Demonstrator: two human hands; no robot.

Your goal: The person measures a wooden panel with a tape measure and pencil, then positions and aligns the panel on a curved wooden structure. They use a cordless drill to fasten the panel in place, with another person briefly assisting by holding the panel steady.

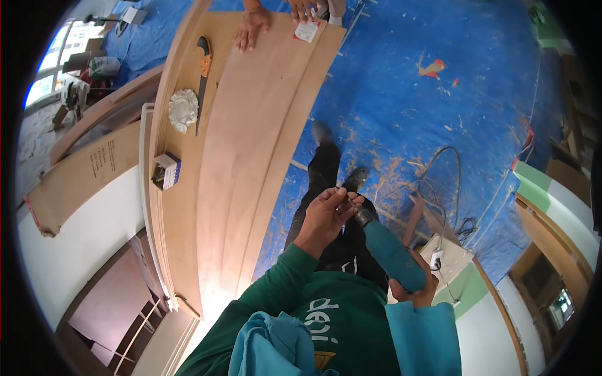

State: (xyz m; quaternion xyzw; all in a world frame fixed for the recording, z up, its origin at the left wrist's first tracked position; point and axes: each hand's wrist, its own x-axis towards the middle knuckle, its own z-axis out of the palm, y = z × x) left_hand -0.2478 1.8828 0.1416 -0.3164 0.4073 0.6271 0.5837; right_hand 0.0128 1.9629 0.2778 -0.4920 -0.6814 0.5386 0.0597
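Note:
My right hand [426,283] is wrapped round the rear handle of a teal power drill [390,250], whose chuck [362,216] points up and to the left. At the drill's tip, the fingers of my left hand [323,216] are pinched together. Whatever small piece they hold there is too small to make out. Both hands are in front of my body, to the right of a long wooden panel [251,138].
Another person's hand [253,28] rests on the panel's far end. Left of it lie a handsaw [204,72], a crumpled silvery bundle [183,111] and a small box [166,171]. Blue sheeting [401,94] covers the floor, with wood scraps and a loose cord [458,182].

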